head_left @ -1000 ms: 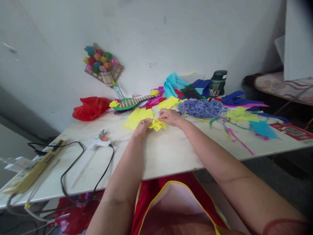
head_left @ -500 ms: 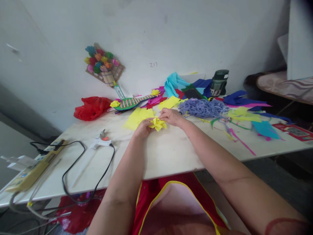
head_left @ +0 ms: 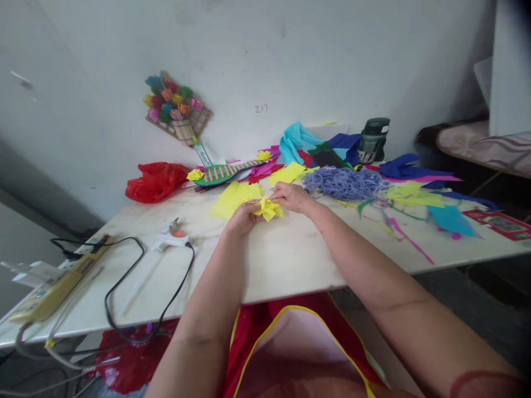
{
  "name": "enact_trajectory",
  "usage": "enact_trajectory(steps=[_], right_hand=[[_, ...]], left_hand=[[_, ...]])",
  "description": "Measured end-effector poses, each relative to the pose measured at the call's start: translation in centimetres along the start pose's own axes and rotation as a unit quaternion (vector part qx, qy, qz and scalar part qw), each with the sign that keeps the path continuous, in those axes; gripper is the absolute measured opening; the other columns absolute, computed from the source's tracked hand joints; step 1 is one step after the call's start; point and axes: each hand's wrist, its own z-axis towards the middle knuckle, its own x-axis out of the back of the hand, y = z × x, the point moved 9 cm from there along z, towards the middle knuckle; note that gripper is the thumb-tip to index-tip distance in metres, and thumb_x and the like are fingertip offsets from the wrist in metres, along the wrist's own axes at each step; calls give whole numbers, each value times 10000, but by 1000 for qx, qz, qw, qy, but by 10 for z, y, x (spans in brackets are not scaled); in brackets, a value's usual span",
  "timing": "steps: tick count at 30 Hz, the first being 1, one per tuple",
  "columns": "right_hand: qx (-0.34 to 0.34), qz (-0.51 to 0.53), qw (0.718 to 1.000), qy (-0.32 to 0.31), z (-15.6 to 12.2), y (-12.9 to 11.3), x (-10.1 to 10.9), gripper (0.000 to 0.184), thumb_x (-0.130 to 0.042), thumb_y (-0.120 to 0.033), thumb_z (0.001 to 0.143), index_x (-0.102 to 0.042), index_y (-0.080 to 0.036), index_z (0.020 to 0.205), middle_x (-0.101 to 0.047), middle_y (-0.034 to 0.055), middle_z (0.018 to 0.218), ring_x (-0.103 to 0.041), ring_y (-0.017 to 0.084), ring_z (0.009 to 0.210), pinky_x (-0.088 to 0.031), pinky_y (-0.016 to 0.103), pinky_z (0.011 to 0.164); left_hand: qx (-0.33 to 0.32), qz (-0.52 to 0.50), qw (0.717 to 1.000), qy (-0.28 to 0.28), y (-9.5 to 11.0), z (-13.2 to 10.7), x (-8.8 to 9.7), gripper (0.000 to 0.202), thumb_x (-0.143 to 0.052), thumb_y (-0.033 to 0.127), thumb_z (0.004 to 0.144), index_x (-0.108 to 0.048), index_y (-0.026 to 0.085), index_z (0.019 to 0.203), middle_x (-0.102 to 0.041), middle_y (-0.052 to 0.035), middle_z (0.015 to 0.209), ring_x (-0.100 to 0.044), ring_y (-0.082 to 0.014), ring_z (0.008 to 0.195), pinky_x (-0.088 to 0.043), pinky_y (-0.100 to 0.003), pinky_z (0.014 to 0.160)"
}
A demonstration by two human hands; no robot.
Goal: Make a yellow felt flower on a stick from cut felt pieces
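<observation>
A yellow paper flower with pointed petals is held just above the table, between my two hands. On its left side, my left hand is closed on it. From the right, my right hand pinches at the flower's upper edge; a thin tip pokes out by these fingers, too small to name. Flat on the table behind my left hand lies a yellow paper sheet. Farther back, a green board with pink strips carries yellow flowers at its ends.
A white glue gun and its black cord lie left, near a yellow power strip. Red plastic sits at the back left. Purple yarn, coloured paper scraps and a dark green bottle are on the right.
Both hands stay in nearly the same place on the yellow flower. The fingers and petals have shifted only slightly, along with a small movement of the view.
</observation>
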Motion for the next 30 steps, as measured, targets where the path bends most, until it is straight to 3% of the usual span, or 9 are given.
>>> enact_trajectory(steps=[9, 19, 30], right_hand=[[-10, -14, 1000, -26, 1, 1, -2, 260, -634, -241, 941, -840, -277, 1094, -747, 48, 1066, -669, 183, 903, -424, 272, 710], [-21, -7, 1000, 0, 0, 2, 3, 292, -670, -237, 926, -809, -267, 1181, -747, 61, 1111, -688, 196, 955, -462, 274, 773], [-3, 17, 998, 56, -2, 11, 12, 152, -698, -236, 900, -822, -241, 987, -719, 58, 1141, -669, 189, 934, -449, 275, 742]], left_hand=[[16, -2, 1000, 9, -3, -1, 1, 205, -737, 88, 745, -720, 98, 949, -789, -125, 884, -776, -234, 775, -661, -366, 765], [-23, 10, 1000, -4, -1, 0, 2, 339, -835, 133, 725, -685, 125, 1028, -786, -117, 1004, -774, -255, 970, -635, -376, 896], [-52, 14, 998, 10, 4, 3, 9, 359, -897, 193, 709, -702, 148, 1007, -772, -74, 952, -756, -218, 931, -608, -343, 885]])
